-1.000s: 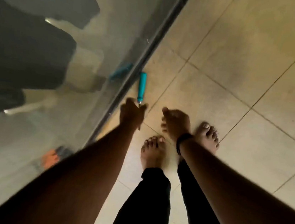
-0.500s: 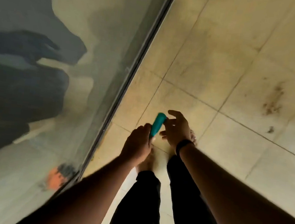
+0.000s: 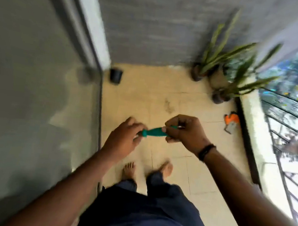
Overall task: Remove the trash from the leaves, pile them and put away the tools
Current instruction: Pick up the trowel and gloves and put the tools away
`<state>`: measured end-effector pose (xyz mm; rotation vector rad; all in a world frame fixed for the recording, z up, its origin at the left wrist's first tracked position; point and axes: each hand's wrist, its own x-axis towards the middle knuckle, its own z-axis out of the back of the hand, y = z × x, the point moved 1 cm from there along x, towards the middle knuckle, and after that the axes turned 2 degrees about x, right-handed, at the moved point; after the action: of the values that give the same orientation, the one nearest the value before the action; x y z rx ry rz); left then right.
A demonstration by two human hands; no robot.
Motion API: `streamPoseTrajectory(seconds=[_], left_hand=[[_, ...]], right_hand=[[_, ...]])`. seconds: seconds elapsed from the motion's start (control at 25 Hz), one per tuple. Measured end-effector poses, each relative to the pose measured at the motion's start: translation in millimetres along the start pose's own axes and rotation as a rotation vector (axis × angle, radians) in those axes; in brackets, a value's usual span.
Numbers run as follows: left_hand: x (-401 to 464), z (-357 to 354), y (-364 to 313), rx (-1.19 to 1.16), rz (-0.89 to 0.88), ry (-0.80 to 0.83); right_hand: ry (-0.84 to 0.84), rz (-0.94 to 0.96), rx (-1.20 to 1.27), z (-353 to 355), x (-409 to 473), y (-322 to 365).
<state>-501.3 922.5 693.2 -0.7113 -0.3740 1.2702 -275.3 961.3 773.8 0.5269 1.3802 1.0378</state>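
A small tool with a teal handle (image 3: 154,132) is held level in front of me, above the tiled balcony floor. My left hand (image 3: 124,138) pinches its left end, and my right hand (image 3: 186,132) grips the handle's right end, with a black band on that wrist. The tool's working end is hidden inside my left hand. An orange-handled tool (image 3: 231,123) lies on the floor at the right, close to the kerb. A faint dark smudge of debris (image 3: 168,105) marks the tiles ahead; the frame is blurred.
A glass sliding door (image 3: 34,89) runs along the left. Several potted plants (image 3: 223,65) stand in the far right corner and a small black pot (image 3: 115,75) by the door frame. A low kerb with a metal railing (image 3: 279,147) closes the right side. A grey wall is ahead.
I have risen from a crouch by the door track and lifted the teal tool off the floor. My right hand has closed on its handle. The view has swung up along the balcony.
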Motion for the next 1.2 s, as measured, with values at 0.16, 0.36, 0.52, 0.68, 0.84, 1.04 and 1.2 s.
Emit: streamPoseTrajectory(seconds=[0.16, 0.36, 0.52, 0.68, 0.84, 1.04, 1.2], left_hand=[[-4.0, 4.2, -84.2, -0.162, -0.192, 0.126], [-18.4, -59.6, -251.3, -0.552, -0.095, 0.373], [-64.4, -138.0, -369.7, -0.713, 0.005, 0.523], [-141.6, -241.8, -473.6, -0.806, 0.076, 0.768], [-215.0, -323.1, -527.5, -0.744, 0.197, 0.930], [-267.0, -415.4, -576.6, -0.522, 0.225, 1.070], [-292.0, -501.5, -630.3, -0.417, 0.212, 1.156]], right_hand=[[-0.425, 0.085, 0.274, 99.7, -134.0, -16.7], [-1.026, 0.235, 0.771, 166.0, -315.5, -119.6], [-1.345, 0.302, 1.031, 176.4, -440.7, -218.4], [-1.553, 0.405, 1.288, 185.9, -560.2, -320.1], [-1.740, 0.426, 1.487, 175.8, -636.7, -388.4], [-1.933, 0.351, 1.684, 172.0, -695.0, -466.4], [-2.027, 0.315, 1.731, 200.1, -739.3, -517.8]])
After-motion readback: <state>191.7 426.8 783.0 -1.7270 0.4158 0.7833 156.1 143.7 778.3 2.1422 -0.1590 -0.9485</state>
